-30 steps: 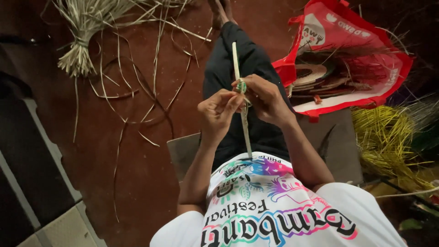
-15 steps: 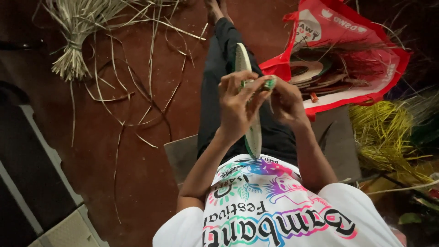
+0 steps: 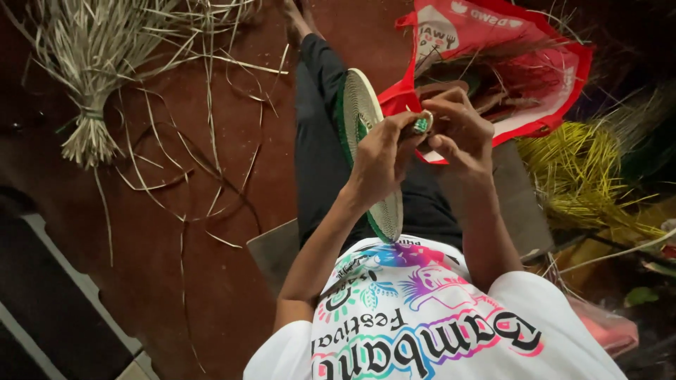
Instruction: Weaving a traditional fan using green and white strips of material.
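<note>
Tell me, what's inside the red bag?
The red bag lies open on the floor. Inside it show round woven coils and dark loose strands. The right hand covers the front part, and the bottom of the bag is too dark to see.

dark reddish-brown floor (image 3: 211, 281), bare and smooth across the middle. at upper left, a tied bundle of pale dried grass (image 3: 88, 63), fanned out above its binding. scattered from it toward the centre, loose curling strands (image 3: 204, 162), some crossing one another. at upper right, a red bag (image 3: 493, 49) lying open, round woven pieces inside. just right of it, a heap of yellow fibre strands (image 3: 584, 169). along the lower left edge, pale grey tiles (image 3: 67, 295).
</note>
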